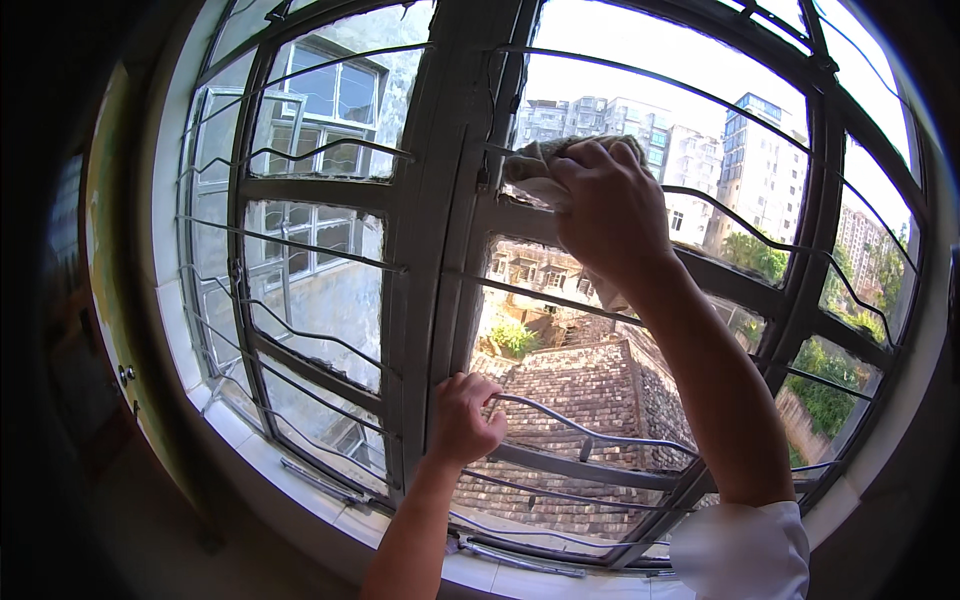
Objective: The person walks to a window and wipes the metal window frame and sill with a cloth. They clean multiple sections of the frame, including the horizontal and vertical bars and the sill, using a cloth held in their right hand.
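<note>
My right hand (611, 199) is closed on a crumpled greyish cloth (574, 154), raised to a wavy horizontal bar in the upper part of the window. Part of that bar (739, 221) shows to the right of the hand; the cloth and hand cover the rest. Lower and to the left, my left hand (466, 416) is wrapped around the left end of another wavy metal bar (592, 433), beside the dark vertical window post (427, 247). Behind the bars stand framed glass panes with dark, chipped edges.
Straight bars (555, 298) cross the window between the wavy ones. A white tiled sill (300, 487) runs below, with metal stay rods (322, 480) along it. At left is a yellowish door-like panel (112, 300) with knobs. Outside are a tiled roof (570, 390) and tall buildings.
</note>
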The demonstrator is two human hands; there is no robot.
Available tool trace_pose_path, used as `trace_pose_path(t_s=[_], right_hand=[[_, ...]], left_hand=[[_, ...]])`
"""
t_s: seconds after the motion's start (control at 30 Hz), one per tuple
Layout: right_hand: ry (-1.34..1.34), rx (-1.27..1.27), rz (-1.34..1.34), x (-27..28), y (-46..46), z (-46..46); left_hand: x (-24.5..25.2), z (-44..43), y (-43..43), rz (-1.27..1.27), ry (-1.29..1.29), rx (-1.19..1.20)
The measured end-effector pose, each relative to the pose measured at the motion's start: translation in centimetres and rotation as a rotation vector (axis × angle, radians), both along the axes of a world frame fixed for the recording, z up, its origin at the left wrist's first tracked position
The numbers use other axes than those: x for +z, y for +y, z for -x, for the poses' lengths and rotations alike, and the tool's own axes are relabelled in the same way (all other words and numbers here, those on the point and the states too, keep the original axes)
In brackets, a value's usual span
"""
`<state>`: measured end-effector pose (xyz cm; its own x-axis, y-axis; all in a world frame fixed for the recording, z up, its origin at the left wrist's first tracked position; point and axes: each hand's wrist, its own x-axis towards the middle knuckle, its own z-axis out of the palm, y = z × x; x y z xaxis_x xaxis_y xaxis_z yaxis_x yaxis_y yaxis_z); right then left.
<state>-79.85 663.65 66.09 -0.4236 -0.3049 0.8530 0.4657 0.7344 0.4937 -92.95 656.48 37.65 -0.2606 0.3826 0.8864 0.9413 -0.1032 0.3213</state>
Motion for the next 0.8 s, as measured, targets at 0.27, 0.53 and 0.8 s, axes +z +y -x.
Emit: trace_pose_path(t_s=[0.27, 0.53, 0.8], right_hand=[[0.003, -0.060, -0.345, -1.3, 0.1, 2.3], [-0.053, -0.264, -0.357, -0.4, -1.3, 4.3], [-0.054, -0.129, -0.044, -1.1, -0.5, -3.4]], left_hand=[[-0.4, 0.3, 0.3, -0.015, 0.005, -0.013], [-0.3, 1.0, -0.6, 0.037, 0.004, -0.100], [-0.2, 0.8, -0.6, -0.032, 0.055, -0.085]])
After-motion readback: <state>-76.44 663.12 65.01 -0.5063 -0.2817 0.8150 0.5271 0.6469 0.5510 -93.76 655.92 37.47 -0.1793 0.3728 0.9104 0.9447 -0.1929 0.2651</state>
